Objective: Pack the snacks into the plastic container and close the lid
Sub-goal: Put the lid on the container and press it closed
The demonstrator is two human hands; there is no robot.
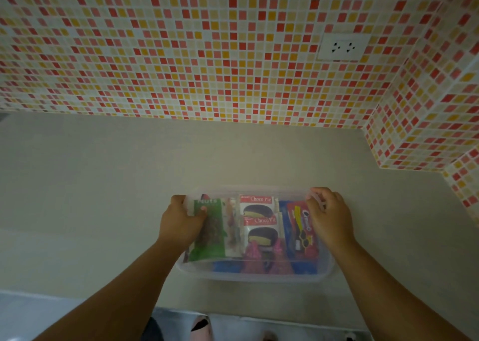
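A clear plastic container (256, 273) sits on the grey counter near its front edge, with a translucent lid (259, 191) lying over it. Through the lid I see a green nuts packet (211, 234), two Choco Pie packs (259, 219), a red cookie packet (302, 230), a pink wrapper (259, 257) and something blue beneath. My left hand (181, 220) grips the lid's left edge, thumb on top. My right hand (329, 215) grips the lid's right edge, fingers curled over the rim.
The grey counter (103, 198) stretches left and back to a mosaic-tiled wall (207, 55) with a white socket (342, 47). A tiled corner (414, 146) juts out at the right. Below the counter's front edge the floor shows.
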